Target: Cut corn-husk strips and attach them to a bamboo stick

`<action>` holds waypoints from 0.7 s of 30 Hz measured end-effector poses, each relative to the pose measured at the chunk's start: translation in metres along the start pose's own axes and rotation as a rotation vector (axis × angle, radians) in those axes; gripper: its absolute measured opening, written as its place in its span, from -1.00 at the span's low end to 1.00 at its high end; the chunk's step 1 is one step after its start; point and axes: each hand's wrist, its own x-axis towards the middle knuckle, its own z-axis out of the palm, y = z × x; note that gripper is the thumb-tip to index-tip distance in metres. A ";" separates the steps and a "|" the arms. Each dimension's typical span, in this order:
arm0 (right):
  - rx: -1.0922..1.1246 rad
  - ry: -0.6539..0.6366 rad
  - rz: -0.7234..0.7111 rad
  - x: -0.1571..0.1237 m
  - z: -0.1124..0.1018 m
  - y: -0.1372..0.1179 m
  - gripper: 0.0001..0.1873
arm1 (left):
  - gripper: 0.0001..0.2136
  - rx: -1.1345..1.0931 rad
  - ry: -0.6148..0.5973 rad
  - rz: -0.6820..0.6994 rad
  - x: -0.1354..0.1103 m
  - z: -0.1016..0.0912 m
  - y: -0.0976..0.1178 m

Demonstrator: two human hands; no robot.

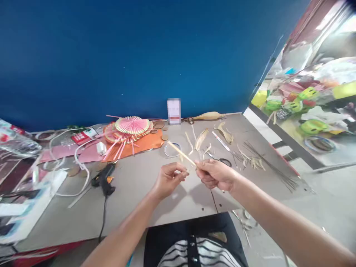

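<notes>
Straw-coloured and slender, a strip [182, 153] stands out from the right hand [216, 174], its long axis slanting forward and to the left, away from the body, so that its far end rises over the tabletop [133, 207] beside a coil of pale wire [167, 151]. The right hand is the nearer one, closed around the strip's lower end, thumb and forefinger pinching it while the other fingers curl under. Just to the left, the left hand [171, 177] sits below the strip's middle, apart from it as far as the view shows; its fingers are loosely bent, thumb and forefinger tips close together, and whether something small is caught between them I cannot tell. A thin dark line [214, 201] runs from beneath the right hand toward the table's near edge; whether it is held is unclear. Past the hands lie dried husk pieces [201, 139] and scissors [226, 162], with thin dark stems [274, 167] to the right and a glue gun [105, 181] well to the left.
</notes>
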 end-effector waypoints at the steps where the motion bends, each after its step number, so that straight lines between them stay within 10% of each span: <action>1: -0.023 0.138 -0.065 -0.001 -0.009 -0.001 -0.55 | -0.89 -0.019 0.046 -0.046 -0.001 -0.003 -0.005; 6: -0.649 0.699 -0.267 0.007 -0.040 0.023 -0.65 | -0.82 -0.125 0.210 -0.254 -0.003 -0.005 -0.020; 10: -1.200 0.795 -0.360 0.017 -0.040 0.057 -0.76 | -0.81 -0.204 0.225 -0.310 0.003 0.008 -0.018; 15: -1.387 0.837 -0.488 0.013 -0.050 0.061 -0.79 | -0.81 -0.283 0.219 -0.377 0.010 0.018 -0.015; 21: -1.483 1.021 -0.102 -0.004 -0.096 0.049 -0.81 | -0.85 -0.322 0.182 -0.385 0.011 0.015 -0.011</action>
